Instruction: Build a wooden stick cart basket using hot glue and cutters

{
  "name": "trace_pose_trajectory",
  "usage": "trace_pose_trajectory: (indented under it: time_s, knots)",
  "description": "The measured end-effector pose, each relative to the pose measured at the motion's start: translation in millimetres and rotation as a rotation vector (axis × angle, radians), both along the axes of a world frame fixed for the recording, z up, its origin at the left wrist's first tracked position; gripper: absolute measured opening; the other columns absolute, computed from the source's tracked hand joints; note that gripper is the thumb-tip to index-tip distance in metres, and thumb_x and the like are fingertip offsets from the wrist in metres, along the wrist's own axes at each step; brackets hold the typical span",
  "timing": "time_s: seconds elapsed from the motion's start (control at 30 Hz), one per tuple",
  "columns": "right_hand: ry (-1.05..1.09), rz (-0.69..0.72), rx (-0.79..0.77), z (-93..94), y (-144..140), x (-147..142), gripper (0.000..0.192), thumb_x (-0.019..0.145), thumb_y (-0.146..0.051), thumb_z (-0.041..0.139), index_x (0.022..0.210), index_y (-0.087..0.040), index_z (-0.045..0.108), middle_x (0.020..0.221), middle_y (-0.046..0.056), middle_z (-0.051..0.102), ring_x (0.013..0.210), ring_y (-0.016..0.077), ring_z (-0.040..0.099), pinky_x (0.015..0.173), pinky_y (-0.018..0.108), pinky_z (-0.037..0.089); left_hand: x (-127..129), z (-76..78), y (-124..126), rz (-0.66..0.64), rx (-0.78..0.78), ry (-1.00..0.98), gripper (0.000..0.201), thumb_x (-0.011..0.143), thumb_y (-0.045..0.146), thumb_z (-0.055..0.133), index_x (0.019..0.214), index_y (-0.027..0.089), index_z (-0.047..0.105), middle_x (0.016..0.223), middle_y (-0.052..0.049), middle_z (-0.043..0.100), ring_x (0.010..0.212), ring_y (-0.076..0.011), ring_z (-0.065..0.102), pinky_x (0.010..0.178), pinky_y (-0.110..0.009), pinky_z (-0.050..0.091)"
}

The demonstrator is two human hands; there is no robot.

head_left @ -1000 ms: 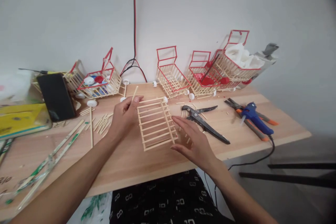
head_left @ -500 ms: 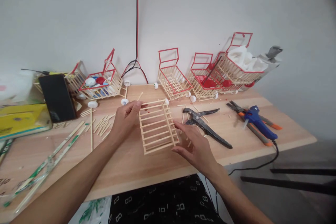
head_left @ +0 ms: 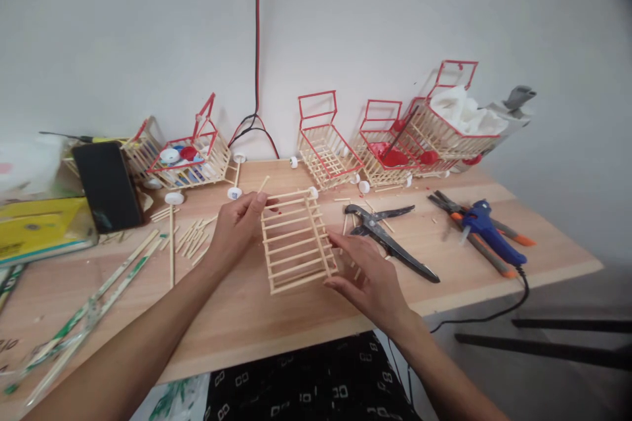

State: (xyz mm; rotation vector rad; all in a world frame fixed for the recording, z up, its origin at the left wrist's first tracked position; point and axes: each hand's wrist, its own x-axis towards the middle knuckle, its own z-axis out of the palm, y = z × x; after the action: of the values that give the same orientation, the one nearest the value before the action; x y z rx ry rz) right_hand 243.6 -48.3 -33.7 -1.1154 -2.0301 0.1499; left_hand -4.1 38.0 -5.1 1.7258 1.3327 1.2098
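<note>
Both hands steadied the stick frame [head_left: 296, 240], left hand [head_left: 236, 223] pinching its top corner, right hand [head_left: 368, 273] fingers lightly curled against its side, likely mid-assembly and needing a gentle grip.

— The stick frame [head_left: 296, 240] is pale natural wood, matching the light tan, grained table [head_left: 247, 306].

— Behind it, small carts [head_left: 326, 145] pair pale slats with red rims and handles. One cart [head_left: 190, 158] holds red, white and blue caps.

— The glue gun [head_left: 488, 230] is blue, the pliers [head_left: 481, 240] orange-handled, the shears [head_left: 390, 240] black.

— A black phone [head_left: 106, 184] stands beside a yellow box [head_left: 42, 227]; a red-and-black cable [head_left: 257, 46] crosses the white wall [head_left: 395, 13].
</note>
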Motion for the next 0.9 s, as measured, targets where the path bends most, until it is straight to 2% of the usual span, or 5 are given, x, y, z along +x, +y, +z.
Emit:
trace_pose_trajectory:
  time_s: [0.33, 0.6, 0.9]
  knots:
    - [0.024, 0.028, -0.005, -0.5, -0.1, -1.1, 0.058, 0.094, -0.046, 0.060, 0.146, -0.028, 0.042, 0.124, 0.008, 0.070, 0.108, 0.0224, 0.068, 0.107, 0.048, 0.045, 0.9, -1.1, 0.9, 0.015, -0.015, 0.016, 0.041, 0.096, 0.047, 0.049, 0.092, 0.017, 0.078, 0.095, -0.005, 0.078, 0.088, -0.0205, 0.069, 0.085, -0.030, 0.050]
    - [0.022, 0.024, -0.035, 0.2, -0.1, -1.7, 0.062, 0.093, -0.045, 0.062, 0.149, -0.031, 0.039, 0.122, 0.007, 0.071, 0.100, 0.0234, 0.070, 0.107, 0.052, 0.045, 2.1, -1.3, 0.1, 0.023, -0.027, 0.004, 0.042, 0.095, 0.047, 0.049, 0.090, 0.017, 0.077, 0.096, -0.007, 0.078, 0.090, -0.0221, 0.070, 0.084, -0.031, 0.051]
    - [0.028, -0.006, -0.014, -1.3, -0.7, -2.7, 0.058, 0.093, -0.049, 0.059, 0.146, -0.029, 0.044, 0.113, 0.007, 0.074, 0.097, 0.0235, 0.071, 0.106, 0.051, 0.045, 4.5, 1.9, -1.5, 0.034, -0.024, 0.025, 0.040, 0.095, 0.044, 0.050, 0.087, 0.017, 0.077, 0.095, -0.006, 0.078, 0.090, -0.0215, 0.070, 0.086, -0.031, 0.051]
